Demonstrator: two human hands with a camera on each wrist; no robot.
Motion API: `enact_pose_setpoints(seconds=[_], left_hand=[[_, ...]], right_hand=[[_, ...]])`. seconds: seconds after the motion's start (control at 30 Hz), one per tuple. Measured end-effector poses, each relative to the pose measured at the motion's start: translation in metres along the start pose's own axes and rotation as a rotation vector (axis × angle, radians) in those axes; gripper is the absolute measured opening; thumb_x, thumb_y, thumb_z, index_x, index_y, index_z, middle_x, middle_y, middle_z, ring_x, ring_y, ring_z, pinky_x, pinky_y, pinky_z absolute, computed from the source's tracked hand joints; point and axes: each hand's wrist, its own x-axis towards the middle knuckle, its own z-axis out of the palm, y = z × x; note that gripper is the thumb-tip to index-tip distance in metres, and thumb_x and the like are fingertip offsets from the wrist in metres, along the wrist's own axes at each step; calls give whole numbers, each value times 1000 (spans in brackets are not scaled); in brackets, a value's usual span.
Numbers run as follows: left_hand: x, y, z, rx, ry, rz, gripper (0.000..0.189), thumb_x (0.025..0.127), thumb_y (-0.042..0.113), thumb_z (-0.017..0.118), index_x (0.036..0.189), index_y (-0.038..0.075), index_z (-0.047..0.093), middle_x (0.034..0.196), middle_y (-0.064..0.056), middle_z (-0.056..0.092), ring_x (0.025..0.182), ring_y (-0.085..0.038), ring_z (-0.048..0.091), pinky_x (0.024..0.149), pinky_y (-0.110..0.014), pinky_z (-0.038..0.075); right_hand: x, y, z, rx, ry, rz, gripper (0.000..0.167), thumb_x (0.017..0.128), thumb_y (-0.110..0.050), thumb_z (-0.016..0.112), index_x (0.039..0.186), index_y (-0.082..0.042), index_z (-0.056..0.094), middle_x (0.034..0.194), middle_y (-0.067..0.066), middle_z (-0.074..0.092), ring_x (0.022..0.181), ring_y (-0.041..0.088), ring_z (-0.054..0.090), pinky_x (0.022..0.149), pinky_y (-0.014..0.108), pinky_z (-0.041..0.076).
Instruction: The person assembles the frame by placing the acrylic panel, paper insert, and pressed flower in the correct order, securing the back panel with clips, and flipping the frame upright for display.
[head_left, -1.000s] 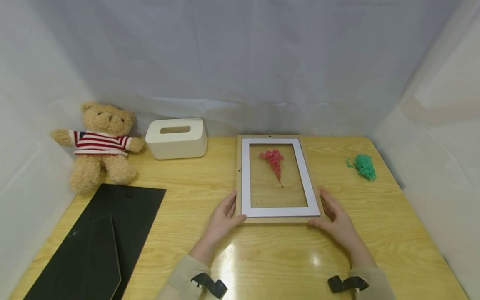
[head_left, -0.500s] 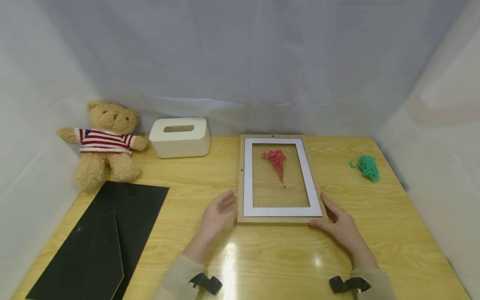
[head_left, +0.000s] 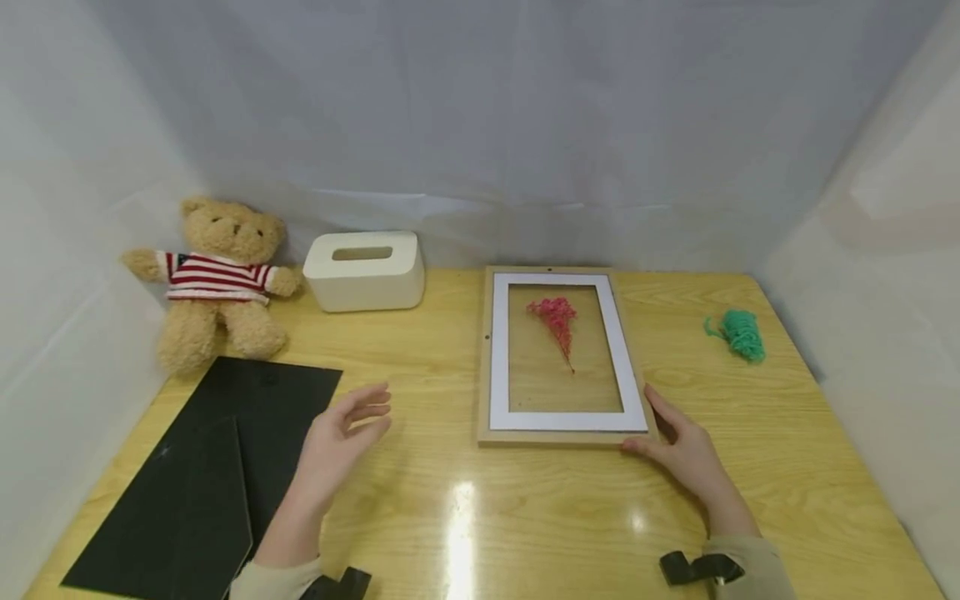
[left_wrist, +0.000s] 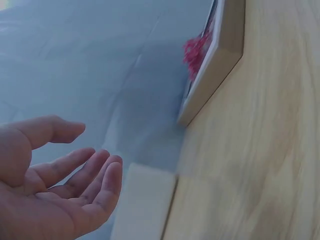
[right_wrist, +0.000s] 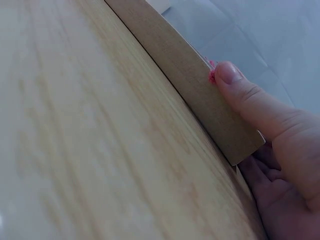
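A light wooden picture frame (head_left: 486, 392) lies flat on the table, with a white mat (head_left: 633, 392) inside it. Within the mat's opening is a pink dried flower sprig (head_left: 557, 318), its stem toward the lower right. My right hand (head_left: 688, 457) holds the frame's near right corner; in the right wrist view the thumb (right_wrist: 245, 95) lies along the frame's near side and the fingers are partly hidden behind the corner. Apart from the frame, my left hand (head_left: 341, 437) is raised with loosely bent fingers and holds nothing. Nearest to it is a black backing board (head_left: 187, 475) with a stand leg.
A teddy bear (head_left: 221, 275) in a striped sweater sits at the back left. Beside it stands a white tissue box (head_left: 365, 283). A small bundle of green yarn (head_left: 742, 335) lies at the right. Pale curtains (head_left: 480, 125) enclose the table (head_left: 750, 467) at the back and sides.
My left hand has let go of the frame's near left corner and moved left toward the black board. The right hand stays at the frame's corner. The view has shifted slightly.
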Motion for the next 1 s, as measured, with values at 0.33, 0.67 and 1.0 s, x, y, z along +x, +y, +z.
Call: enact_pose_setpoints(seconds=[0.33, 0.67, 1.0], left_hand=[[-32, -1, -62, 229, 146, -59, 50, 95, 29, 61, 138, 8, 49, 128, -12, 55, 101, 2, 53, 79, -11, 46], [-54, -43, -147, 424, 231, -296, 68, 92, 45, 58, 143, 3, 41, 121, 1, 57, 84, 17, 43, 69, -19, 48], [-56, -110, -205, 420, 264, -476, 82, 93, 46, 56, 144, -11, 25, 138, -36, 34, 102, -25, 53, 87, -55, 43]], right_hand=[[0, 0, -1, -18, 8, -23, 92, 76, -35, 80, 151, -17, 29, 149, 20, 32, 134, 37, 35, 105, 49, 31], [0, -2, 0, 3, -2, -1, 93, 76, -36, 80, 151, -17, 28, 150, 21, 30, 134, 38, 34, 106, 47, 31], [1, -1, 0, 15, -9, 16, 94, 75, -38, 80, 151, -17, 29, 151, 21, 29, 135, 40, 31, 107, 51, 29]])
